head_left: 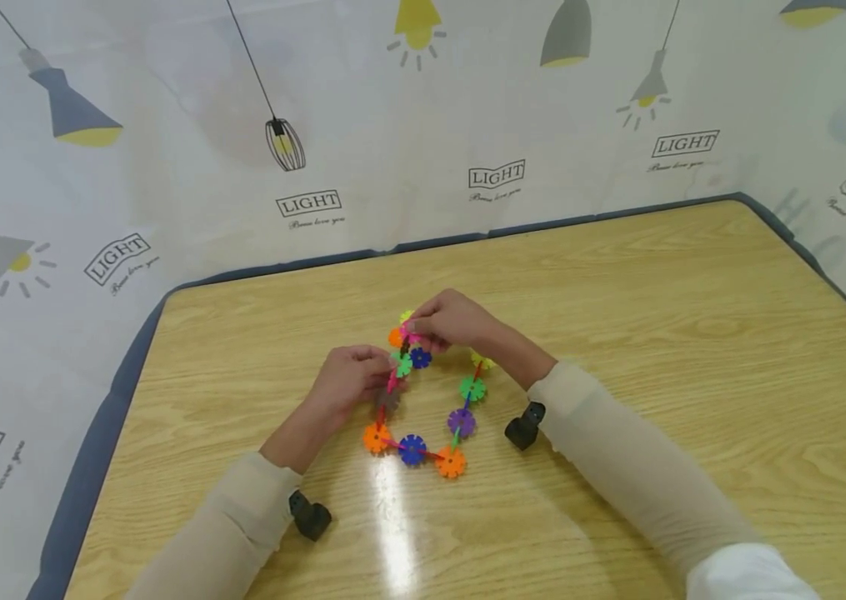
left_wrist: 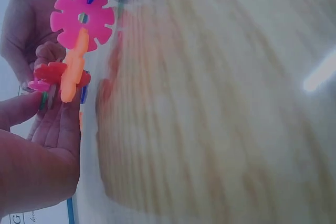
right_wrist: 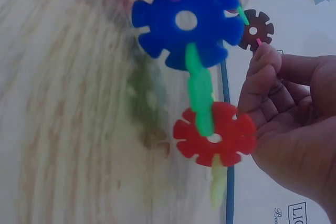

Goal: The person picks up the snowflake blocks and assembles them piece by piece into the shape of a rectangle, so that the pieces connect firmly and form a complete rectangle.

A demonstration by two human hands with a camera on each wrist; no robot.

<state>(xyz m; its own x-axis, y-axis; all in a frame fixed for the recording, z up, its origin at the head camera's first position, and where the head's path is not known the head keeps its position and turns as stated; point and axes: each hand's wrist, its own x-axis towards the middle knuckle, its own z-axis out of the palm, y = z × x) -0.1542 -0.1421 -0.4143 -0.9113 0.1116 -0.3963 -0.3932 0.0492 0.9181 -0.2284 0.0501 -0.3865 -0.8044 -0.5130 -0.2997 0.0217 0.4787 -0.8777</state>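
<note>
A chain of notched plastic snowflake discs (head_left: 412, 449), slotted together in many colours, lies in a rough loop on the table. My left hand (head_left: 347, 385) pinches the chain's left side, beside a light green disc (head_left: 402, 363). In the left wrist view, a red disc (left_wrist: 50, 71) and an orange disc (left_wrist: 73, 69) are at its fingers. Just above, my right hand (head_left: 454, 320) pinches the chain's far end near a pink piece. A brown disc (right_wrist: 253, 30) shows at its fingertips in the right wrist view. A blue disc (head_left: 420, 358) hangs between the hands.
The chain's right side runs through a green disc (head_left: 473, 389) and a purple disc (head_left: 462, 422) to an orange corner disc (head_left: 451, 462). The wood-grain table (head_left: 655, 333) ends at a white printed curtain (head_left: 407, 125) behind.
</note>
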